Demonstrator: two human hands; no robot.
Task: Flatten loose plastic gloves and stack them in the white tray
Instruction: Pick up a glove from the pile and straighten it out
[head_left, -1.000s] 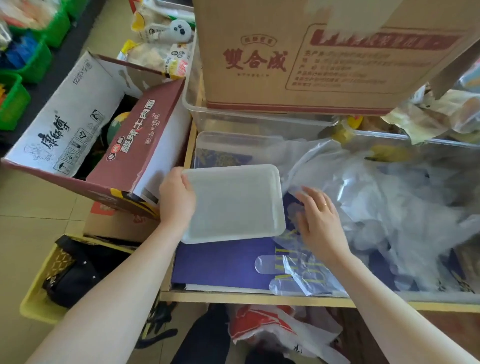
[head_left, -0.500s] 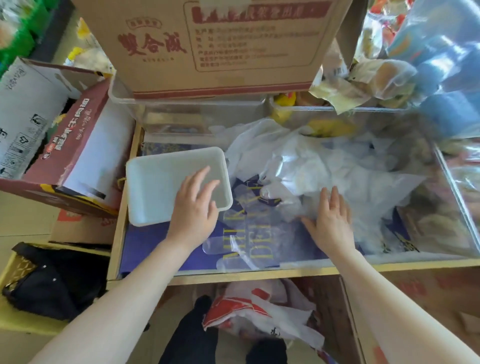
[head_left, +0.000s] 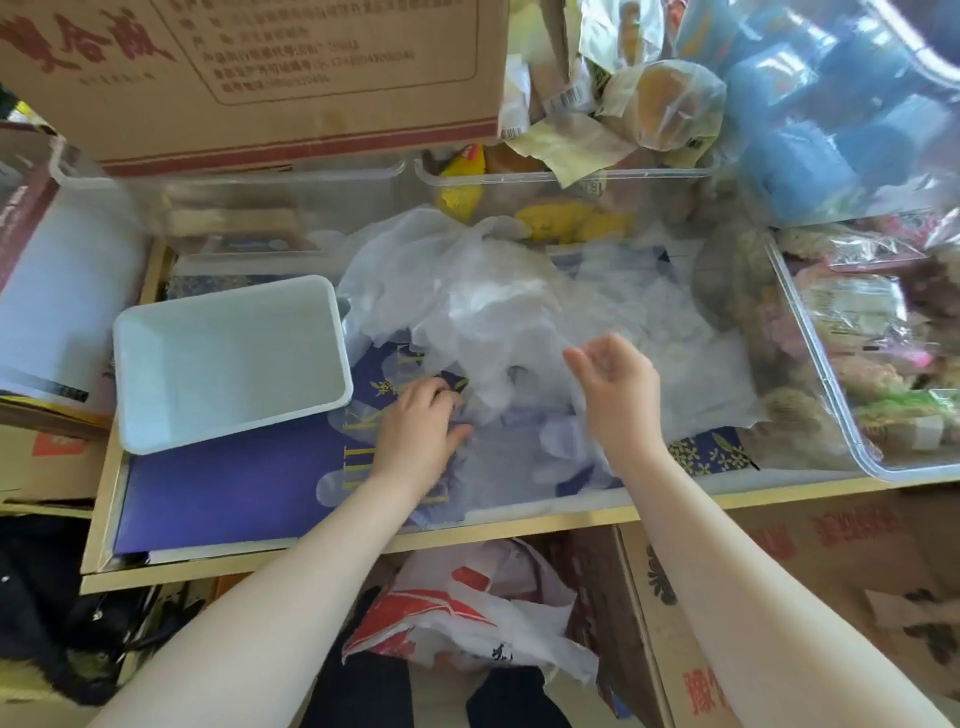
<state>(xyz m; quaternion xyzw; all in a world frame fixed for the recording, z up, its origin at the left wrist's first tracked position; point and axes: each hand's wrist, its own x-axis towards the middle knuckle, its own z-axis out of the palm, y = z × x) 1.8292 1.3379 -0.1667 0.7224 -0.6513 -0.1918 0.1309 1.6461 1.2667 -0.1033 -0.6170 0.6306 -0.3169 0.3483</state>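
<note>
left hand (head_left: 421, 426): nearest to me, palm down on the purple printed sheet (head_left: 223, 483) covering the desk, fingers curled over the edge of a thin clear plastic glove (head_left: 524, 457) lying there. Looks like it's pressing or gathering it, can't tell if it's really pinching.

right hand (head_left: 615, 395): lifted a bit above the film, fingers loosely bent. Could be holding a see-through edge, honestly can't tell.

white tray (head_left: 150, 364): one shallow rectangular plastic tray, left of the hands, just beside the heap. Nothing in it that I can see, so I'd say stacking hasn't started.

glove heap (head_left: 467, 306): one crumpled pile of translucent gloves behind the hands, touching the tray's right rim. No way to count them, they blur together.

further back: one brown cardboard box (head_left: 260, 78) with red print, and clear plastic bins (head_left: 831, 374) of wrapped snacks, at least two.

risks: film this thin clings, so one pull could drag several gloves along. A quick swipe could also nudge the light tray, or trap air so the glove puffs back up.
</note>
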